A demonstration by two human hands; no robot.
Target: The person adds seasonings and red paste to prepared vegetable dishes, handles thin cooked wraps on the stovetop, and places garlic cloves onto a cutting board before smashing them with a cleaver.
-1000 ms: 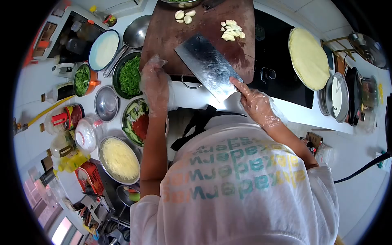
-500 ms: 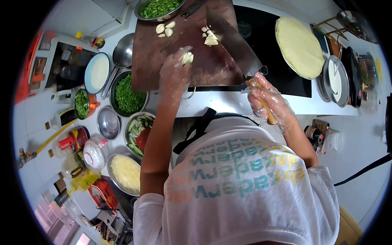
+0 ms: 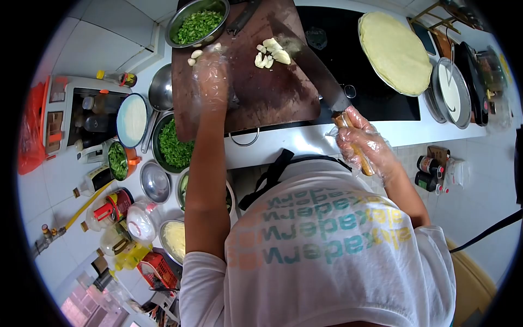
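My right hand (image 3: 364, 143), in a clear plastic glove, grips the wooden handle of a cleaver (image 3: 321, 76). Its broad blade lies over the right side of the brown cutting board (image 3: 256, 103). Flattened garlic (image 3: 279, 54) sits beside the blade's left edge. On the board's left side, my left hand (image 3: 211, 79), gloved too, is over the whole garlic cloves (image 3: 196, 54). Its fingers are blurred and partly turned from view, so their grip is unclear. A second knife with a black handle (image 3: 244, 17) rests at the board's far edge.
A steel bowl of chopped greens (image 3: 199, 27) stands at the board's far left corner. Left of the board are a pan of chopped herbs (image 3: 173, 144), a white-filled bowl (image 3: 132, 121) and a small steel bowl (image 3: 155, 182). Stacked pale dough rounds (image 3: 395, 52) lie right, on the black cooktop (image 3: 395, 109).
My left hand has moved left and away from me to the whole cloves. The garlic piece it carried now appears with the flattened garlic by the blade. My right hand keeps the cleaver.
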